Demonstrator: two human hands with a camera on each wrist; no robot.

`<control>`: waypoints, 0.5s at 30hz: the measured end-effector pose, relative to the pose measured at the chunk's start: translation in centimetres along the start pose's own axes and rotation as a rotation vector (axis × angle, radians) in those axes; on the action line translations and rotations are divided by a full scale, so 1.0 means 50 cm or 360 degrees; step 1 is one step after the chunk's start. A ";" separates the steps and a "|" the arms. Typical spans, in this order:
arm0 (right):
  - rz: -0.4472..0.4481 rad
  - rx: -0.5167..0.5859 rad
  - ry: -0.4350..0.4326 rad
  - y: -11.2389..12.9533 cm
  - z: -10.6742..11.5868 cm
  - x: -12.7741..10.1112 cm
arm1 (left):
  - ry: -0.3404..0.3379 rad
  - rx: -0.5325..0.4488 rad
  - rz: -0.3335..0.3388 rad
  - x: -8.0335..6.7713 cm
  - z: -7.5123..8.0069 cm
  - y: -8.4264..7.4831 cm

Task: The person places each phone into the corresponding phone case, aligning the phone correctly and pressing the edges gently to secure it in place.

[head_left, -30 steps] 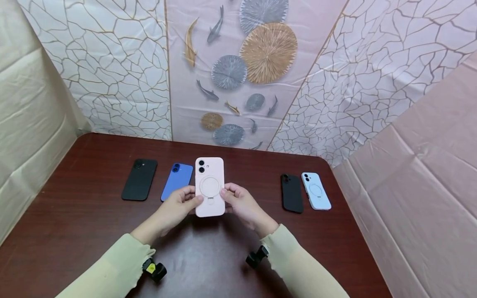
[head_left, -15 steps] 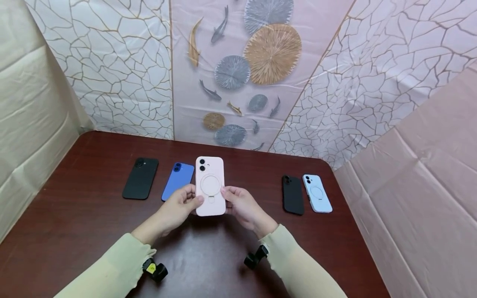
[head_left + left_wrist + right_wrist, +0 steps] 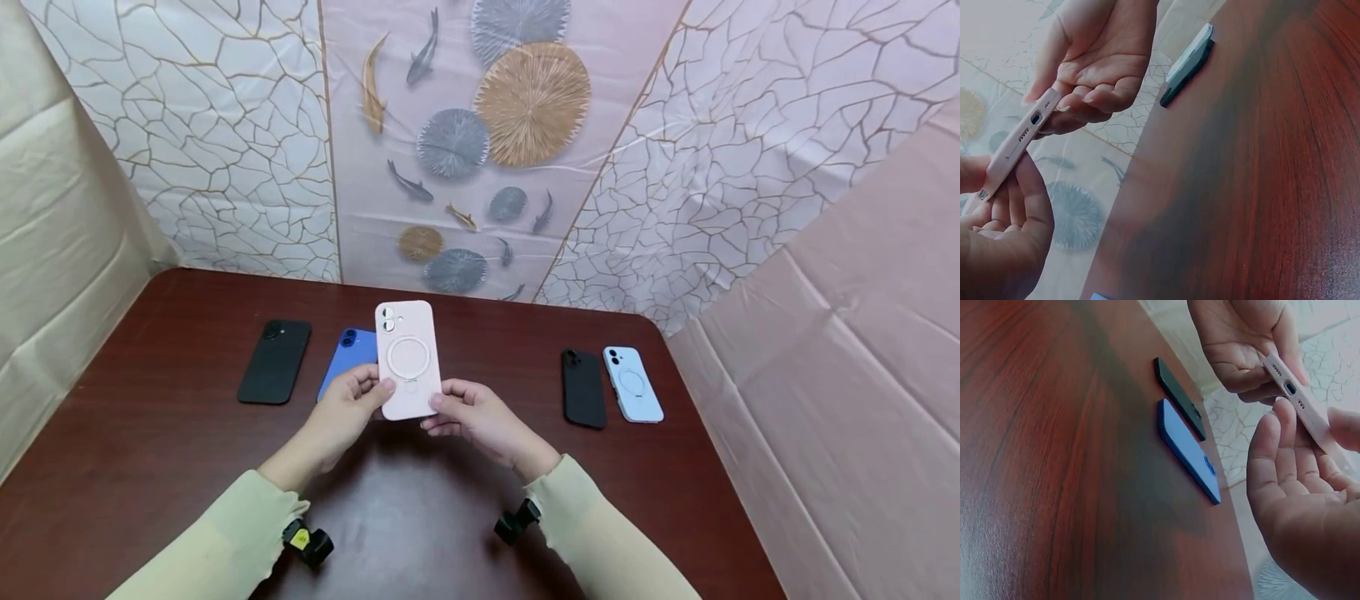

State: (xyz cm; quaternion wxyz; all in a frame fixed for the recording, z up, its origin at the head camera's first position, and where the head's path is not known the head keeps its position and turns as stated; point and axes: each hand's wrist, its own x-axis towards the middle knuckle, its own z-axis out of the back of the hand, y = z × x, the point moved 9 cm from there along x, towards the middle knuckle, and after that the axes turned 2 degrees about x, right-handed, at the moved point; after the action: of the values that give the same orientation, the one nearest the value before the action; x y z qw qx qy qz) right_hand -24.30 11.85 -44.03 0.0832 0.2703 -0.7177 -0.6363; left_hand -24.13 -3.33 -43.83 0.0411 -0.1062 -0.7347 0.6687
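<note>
Both hands hold a pink phone (image 3: 408, 400), raised above the table with its back facing me and its top leaning a little left. Its back carries a round ring and two camera lenses. My left hand (image 3: 341, 417) pinches the lower left edge, thumb on the back. At the lower right corner my right hand (image 3: 483, 421) pinches with thumb and fingers. In the left wrist view, the bottom edge of the pink phone (image 3: 1013, 147) shows a dark port between my left hand (image 3: 1010, 237) and right hand (image 3: 1107, 56). A blue phone (image 3: 347, 358) lies partly hidden behind.
On the dark red wooden table (image 3: 435, 517) a black phone (image 3: 274, 362) lies at the left. A black phone or case (image 3: 583, 390) and a light blue one with a ring (image 3: 633, 396) lie at the right. Patterned cloth (image 3: 255, 150) hangs behind.
The pink phone has moved slightly up and left and now tilts left at its top. My right thumb has shifted from its right side down to the lower corner. The head view drifted slightly.
</note>
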 end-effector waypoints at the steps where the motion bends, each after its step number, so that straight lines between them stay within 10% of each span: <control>1: -0.0002 -0.0015 0.0002 -0.001 -0.001 -0.001 | 0.0000 0.0000 0.0002 0.001 0.000 0.001; 15: 0.0080 -0.0126 -0.0147 0.010 0.002 -0.014 | 0.0104 -0.0147 0.0117 0.001 -0.018 0.012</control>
State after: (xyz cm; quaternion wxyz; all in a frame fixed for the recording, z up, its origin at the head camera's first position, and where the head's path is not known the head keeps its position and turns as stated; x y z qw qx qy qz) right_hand -23.89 12.30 -43.41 0.0767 0.2190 -0.7017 -0.6736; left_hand -23.93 -2.42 -44.35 0.0356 -0.1566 -0.7588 0.6313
